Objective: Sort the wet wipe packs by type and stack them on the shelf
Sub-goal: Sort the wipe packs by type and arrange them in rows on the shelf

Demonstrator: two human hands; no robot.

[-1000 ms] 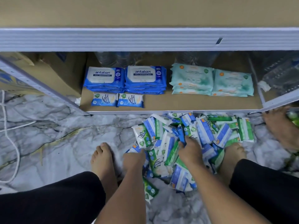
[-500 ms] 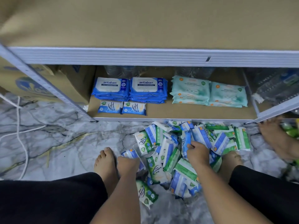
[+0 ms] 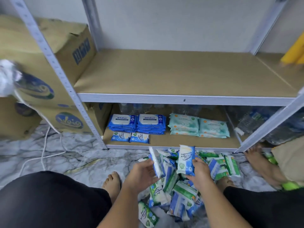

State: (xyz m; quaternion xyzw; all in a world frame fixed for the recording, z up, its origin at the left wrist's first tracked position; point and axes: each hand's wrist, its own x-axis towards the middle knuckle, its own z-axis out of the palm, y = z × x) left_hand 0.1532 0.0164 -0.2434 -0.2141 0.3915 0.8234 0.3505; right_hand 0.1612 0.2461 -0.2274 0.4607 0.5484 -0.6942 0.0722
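Gripping lower ends, left hand and right hand hold packs upright.

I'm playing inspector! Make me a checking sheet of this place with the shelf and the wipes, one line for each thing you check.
Surface: marble floor; brown lower shelf.
Job's things: two antabax stacks, two mint stacks and two small blue packs on that shelf; mixed blue and green pile on the floor.
Clutter: blurred white bundle at left, unclear what.
Hands: left hand grips a blue-and-white pack; right hand grips an upright blue pack, both above the pile.
Cables: white cord across the floor, left.
Surroundings: cardboard boxes left; bottles behind the stacks; another person's foot right.
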